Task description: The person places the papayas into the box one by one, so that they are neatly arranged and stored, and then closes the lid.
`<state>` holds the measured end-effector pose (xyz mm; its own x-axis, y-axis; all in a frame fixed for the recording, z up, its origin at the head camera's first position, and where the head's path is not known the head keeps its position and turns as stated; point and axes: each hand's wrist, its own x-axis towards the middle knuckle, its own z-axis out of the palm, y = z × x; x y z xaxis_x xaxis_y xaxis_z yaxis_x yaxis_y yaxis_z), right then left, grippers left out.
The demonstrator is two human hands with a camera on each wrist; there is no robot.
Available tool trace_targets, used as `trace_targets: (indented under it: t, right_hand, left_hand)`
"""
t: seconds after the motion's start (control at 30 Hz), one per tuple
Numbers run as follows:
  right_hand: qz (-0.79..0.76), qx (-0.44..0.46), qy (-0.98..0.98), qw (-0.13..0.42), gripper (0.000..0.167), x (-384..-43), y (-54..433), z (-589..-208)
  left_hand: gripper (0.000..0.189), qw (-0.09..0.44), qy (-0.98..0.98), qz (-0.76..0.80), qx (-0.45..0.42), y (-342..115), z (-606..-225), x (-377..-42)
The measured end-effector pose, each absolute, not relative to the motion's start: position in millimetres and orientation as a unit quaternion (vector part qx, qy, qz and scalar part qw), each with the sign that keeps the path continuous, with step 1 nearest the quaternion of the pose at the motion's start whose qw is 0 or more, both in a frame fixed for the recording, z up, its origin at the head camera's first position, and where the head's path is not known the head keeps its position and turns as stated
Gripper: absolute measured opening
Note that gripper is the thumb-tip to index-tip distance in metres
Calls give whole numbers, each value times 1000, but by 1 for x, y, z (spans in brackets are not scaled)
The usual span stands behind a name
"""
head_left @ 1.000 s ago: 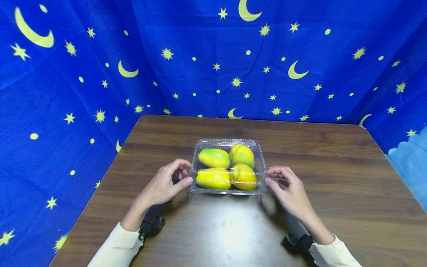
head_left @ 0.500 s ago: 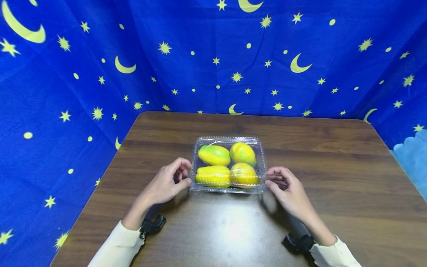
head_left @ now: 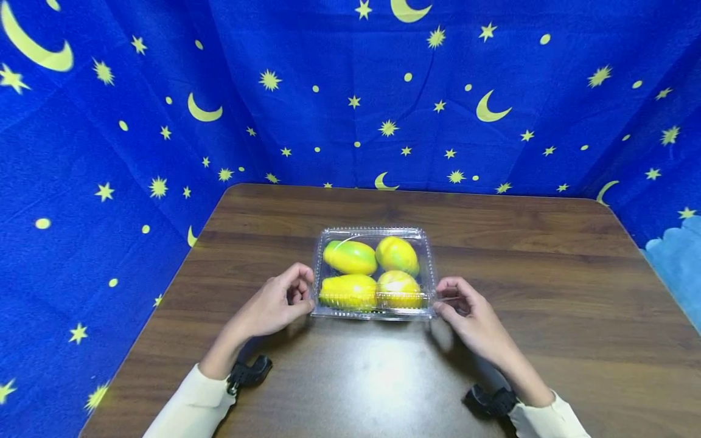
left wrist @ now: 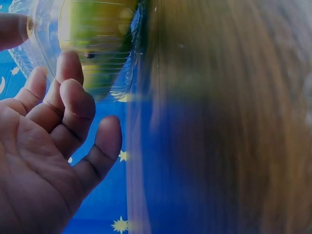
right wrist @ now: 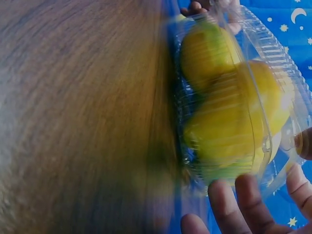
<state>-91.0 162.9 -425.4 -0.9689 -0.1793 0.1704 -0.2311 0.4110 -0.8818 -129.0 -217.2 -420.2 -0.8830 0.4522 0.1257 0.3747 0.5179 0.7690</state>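
Observation:
A clear plastic clamshell box (head_left: 375,316) with several yellow-green fruits (head_left: 350,258), mango-like in shape, is in the middle of the head view. Its ridged transparent lid lies over the fruits. At its left front corner my left hand (head_left: 276,302) pinches the rim between thumb and index finger, the other fingers curled beside the wall. My right hand (head_left: 475,313) grips the right front corner the same way. From the right wrist, the thumb (right wrist: 303,144) shows at the rim, with the other fingers spread below the box. The left wrist view shows curled fingers (left wrist: 73,100) near the ridged side wall.
The box is over a brown wood-grain table (head_left: 263,225). Blue cloth (head_left: 328,48) with yellow moons and stars hangs behind and at the sides. A light-blue fluffy thing (head_left: 676,249) stands at the right edge. Black wrist cameras (head_left: 252,371) sit under both cream sleeves.
Both hands keep their hold on the box corners. The shiny ridges of the lid's front now show lower over the front fruits. The head view has tilted slightly.

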Motion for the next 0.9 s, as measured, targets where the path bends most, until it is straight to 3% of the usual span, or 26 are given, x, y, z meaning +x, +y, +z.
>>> trace_targets:
  t: [0.37,0.9]
  right_hand:
    - [598,101,-788,-108,32,-89,166,-418]
    - [581,80,-801,-118,36,-89,164,-418]
  left_hand:
    - [34,154,823,507,206,-216,-420,-128]
    - [36,180,815,529,152,-214,-420,-129]
